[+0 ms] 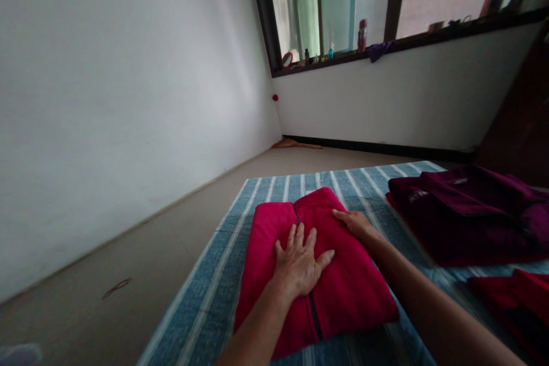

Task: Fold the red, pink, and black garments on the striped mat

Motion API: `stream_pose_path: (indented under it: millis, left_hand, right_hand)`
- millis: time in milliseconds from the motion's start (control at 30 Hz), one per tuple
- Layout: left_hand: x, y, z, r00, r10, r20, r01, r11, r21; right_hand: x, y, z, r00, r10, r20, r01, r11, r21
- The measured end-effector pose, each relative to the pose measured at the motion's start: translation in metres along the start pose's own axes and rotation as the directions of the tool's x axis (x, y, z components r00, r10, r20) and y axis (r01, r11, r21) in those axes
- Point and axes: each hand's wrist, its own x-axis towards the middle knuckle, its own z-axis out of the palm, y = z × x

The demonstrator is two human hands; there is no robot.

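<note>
A folded pink zip-up jacket lies flat, its dark zip running down the middle. My left hand rests palm down on it with fingers spread, partly covering the zip. At the jacket's upper right edge is my right hand, lying across that edge with one digit stretched over the fabric; its other fingers are mostly hidden. Beneath the jacket is a blue cover with white stripes.
To the right lie folded purple garments and a red garment. A white wall stands left. A broom-like object lies on the far floor. Bottles and a mirror line the window sill.
</note>
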Motion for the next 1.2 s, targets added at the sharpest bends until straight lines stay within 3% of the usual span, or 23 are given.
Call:
stream_pose_path:
  millis: [100,167,200,267,300,333,400,433,633,767,833,900,1033,1200]
  left_hand:
    - [-0.001,0.002,-0.005,1.0,-0.005,-0.001,0.005,1.0,-0.022]
    - [-0.001,0.003,-0.005,1.0,-0.018,0.006,0.018,1.0,-0.013]
    - [-0.001,0.003,-0.004,1.0,-0.013,0.007,0.013,1.0,-0.002]
    - [0.0,0.002,-0.003,1.0,0.005,0.013,-0.005,1.0,0.023]
    - [0.0,0.002,-0.003,1.0,0.008,0.019,-0.009,0.999,0.034]
    - [-0.001,0.002,-0.003,1.0,0.007,0.023,-0.008,0.999,0.041]
    - [-0.002,0.003,-0.004,0.999,-0.013,0.029,0.012,0.999,0.048]
    - [-0.003,0.005,-0.005,0.999,-0.018,0.029,0.017,0.999,0.048]
    - [-0.002,0.004,-0.009,0.999,-0.039,-0.012,0.038,0.998,-0.055]
    - [0.004,-0.013,-0.023,0.975,-0.088,-0.206,-0.016,0.891,-0.454]
    - [0.007,-0.023,-0.03,0.933,-0.118,-0.339,-0.078,0.854,-0.514]
    - [0.009,-0.031,-0.03,0.91,-0.15,-0.386,-0.013,0.921,-0.389]
    - [0.009,-0.041,-0.008,0.952,-0.229,-0.203,0.216,0.973,-0.086]
    - [0.006,-0.043,0.005,0.962,-0.234,-0.143,0.234,0.972,-0.012]
  right_hand:
    - [-0.028,-0.021,0.007,0.976,-0.115,-0.185,0.072,0.971,-0.226]
    - [-0.053,-0.031,0.022,0.94,-0.255,-0.224,0.155,0.91,-0.385]
    - [-0.064,-0.032,0.031,0.897,-0.417,-0.146,0.255,0.758,-0.601]
    - [-0.079,-0.025,0.048,0.797,-0.593,0.113,0.442,0.446,-0.778]
    - [-0.083,-0.017,0.055,0.79,-0.587,0.175,0.456,0.372,-0.808]
    - [-0.083,-0.007,0.059,0.819,-0.539,0.197,0.433,0.353,-0.829]
    - [-0.078,0.013,0.061,0.89,-0.402,0.217,0.38,0.39,-0.839]
    - [-0.074,0.022,0.059,0.901,-0.38,0.212,0.367,0.402,-0.839]
    - [-0.061,0.033,0.051,0.902,-0.38,0.207,0.37,0.43,-0.823]
    - [-0.062,0.03,0.051,0.9,-0.402,0.166,0.356,0.462,-0.813]
    - [-0.063,0.03,0.051,0.9,-0.403,0.166,0.355,0.458,-0.815]
    - [-0.064,0.029,0.05,0.896,-0.407,0.175,0.362,0.446,-0.818]
    - [-0.066,0.029,0.053,0.89,-0.419,0.179,0.363,0.414,-0.834]
    - [-0.069,0.029,0.056,0.894,-0.414,0.172,0.349,0.402,-0.847]
